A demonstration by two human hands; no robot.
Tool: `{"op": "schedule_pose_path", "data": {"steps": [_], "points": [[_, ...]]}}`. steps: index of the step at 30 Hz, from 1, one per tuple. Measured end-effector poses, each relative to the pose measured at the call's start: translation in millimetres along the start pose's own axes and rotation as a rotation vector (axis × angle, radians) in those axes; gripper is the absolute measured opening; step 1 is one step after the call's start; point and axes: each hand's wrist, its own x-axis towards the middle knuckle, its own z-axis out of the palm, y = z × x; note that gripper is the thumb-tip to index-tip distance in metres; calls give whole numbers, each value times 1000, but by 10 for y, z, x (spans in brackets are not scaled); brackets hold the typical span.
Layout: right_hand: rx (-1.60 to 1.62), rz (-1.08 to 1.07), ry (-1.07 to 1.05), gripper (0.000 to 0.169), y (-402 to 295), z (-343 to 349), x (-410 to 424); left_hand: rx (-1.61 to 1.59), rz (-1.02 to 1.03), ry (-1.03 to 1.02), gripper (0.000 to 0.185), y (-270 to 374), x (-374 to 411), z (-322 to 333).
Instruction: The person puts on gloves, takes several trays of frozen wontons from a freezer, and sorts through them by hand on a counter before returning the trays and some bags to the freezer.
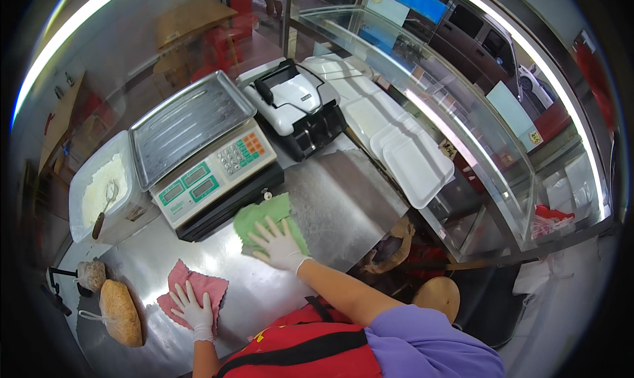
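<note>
On the metal countertop [247, 289], my gloved left hand [191, 306] lies flat with fingers spread on a pink cloth [218, 286]. Farther to the right, my gloved right hand [280, 246] presses a green cloth [255, 214], its fingers apart too. The green cloth lies just in front of a digital weighing scale [213, 175] with a metal pan [193, 125]. Both cloths are spread out with wavy edges, and neither hand is closed around its cloth. White gloves cover both hands.
A tub of white powder [114, 214] with a spoon [110, 194] stands left of the scale. Tied bags [120, 313] [91, 276] lie at the left. Behind are a banknote counter [297, 100], white foam trays [416, 165] and a glass display case [446, 120].
</note>
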Motion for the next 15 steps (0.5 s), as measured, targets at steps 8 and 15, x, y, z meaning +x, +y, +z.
{"op": "schedule_pose_path", "data": {"steps": [8,15], "points": [[136,129,117,71,1340,-312,-518,70,-185,45,59,255,-121,357],[-40,751,484,86,2903,-1195,-1066,41,-516,58,56,671,-225,457]]}}
